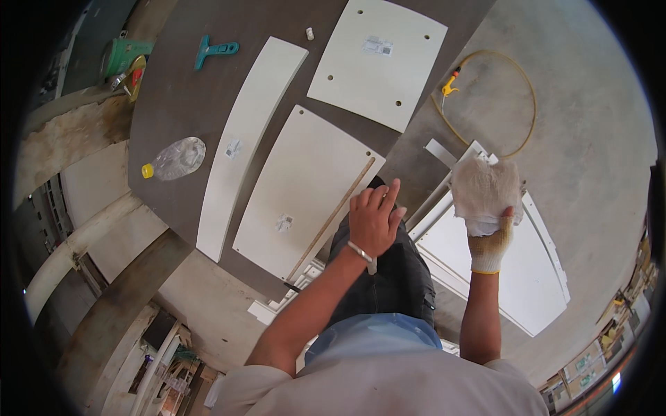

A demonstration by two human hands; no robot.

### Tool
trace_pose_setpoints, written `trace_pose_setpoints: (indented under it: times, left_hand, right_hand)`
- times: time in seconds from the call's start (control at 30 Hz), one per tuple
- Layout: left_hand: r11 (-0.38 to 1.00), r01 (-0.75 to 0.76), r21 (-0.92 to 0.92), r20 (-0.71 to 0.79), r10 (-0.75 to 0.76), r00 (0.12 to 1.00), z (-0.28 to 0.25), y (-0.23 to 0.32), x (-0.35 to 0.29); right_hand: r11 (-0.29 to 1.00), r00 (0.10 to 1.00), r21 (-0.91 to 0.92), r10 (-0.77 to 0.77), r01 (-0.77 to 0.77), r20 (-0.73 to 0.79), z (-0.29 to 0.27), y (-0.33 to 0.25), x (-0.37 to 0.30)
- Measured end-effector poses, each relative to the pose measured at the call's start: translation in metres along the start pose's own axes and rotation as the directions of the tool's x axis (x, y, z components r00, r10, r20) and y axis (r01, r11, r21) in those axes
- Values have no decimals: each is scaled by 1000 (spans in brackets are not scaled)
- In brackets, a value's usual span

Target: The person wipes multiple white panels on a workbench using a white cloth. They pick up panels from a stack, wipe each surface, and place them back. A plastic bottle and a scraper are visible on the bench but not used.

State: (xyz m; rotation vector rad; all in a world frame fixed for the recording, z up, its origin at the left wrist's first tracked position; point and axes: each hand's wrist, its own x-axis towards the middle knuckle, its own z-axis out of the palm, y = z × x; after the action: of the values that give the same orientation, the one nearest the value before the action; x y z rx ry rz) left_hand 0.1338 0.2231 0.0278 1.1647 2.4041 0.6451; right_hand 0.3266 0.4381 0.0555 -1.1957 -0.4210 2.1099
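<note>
1. The right hand (491, 248), in a pale knitted glove, is gripping a folded whitish cloth (485, 187); the thumb is pressing on its near edge, while the fingers are hiding beneath it.
2. The cloth is hanging out to the person's right, covering part of the white panel stack (496, 260); whether it is touching the stack is hard to tell.
3. The left hand (374, 220), bare, is spreading its fingers loosely and is showing its back; nothing is appearing in its grasp, though the palm is facing out of view. A bracelet (360, 251) is circling the wrist.
4. That hand is showing in front of the dark trousers (381, 274); contact with them is staying unclear.
5. Just beside it, a thin brown stick (333, 213) is lying along the edge of the lower panel (298, 180); the forearm is crossing near its dark lower end.
6. On the brown table (170, 104), the long curved panel (243, 152) is lying fully visible, while the upper panel (385, 59) is running up to the picture's top edge.
7. Their labels are looking too small to make out.
</note>
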Motion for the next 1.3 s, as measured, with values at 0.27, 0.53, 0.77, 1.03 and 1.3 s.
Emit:
trace_pose_setpoints:
  times: [0.27, 0.53, 0.77, 1.03, 1.3]
  left_hand:
    - [849, 465, 249, -358, -366, 859, -34, -126, -92]
    - [867, 435, 243, -327, -349, 879, -33, -138, -105]
    - [849, 485, 208, -281, -424, 861, -32, -138, -110]
    - [863, 472, 181, -311, -405, 860, -30, -139, -106]
    - [851, 478, 217, -316, -403, 859, -28, -140, -107]
  right_hand:
    - [-292, 733, -694, 42, 658, 679, 58, 147, 21]
    - [-608, 513, -335, 141, 720, 847, 252, 258, 54]
    - [-742, 744, -326, 333, 586, 580, 225, 208, 24]
    - [-703, 796, -438, 314, 561, 517, 239, 225, 36]
    - [-571, 689, -482, 217, 664, 691, 248, 243, 46]
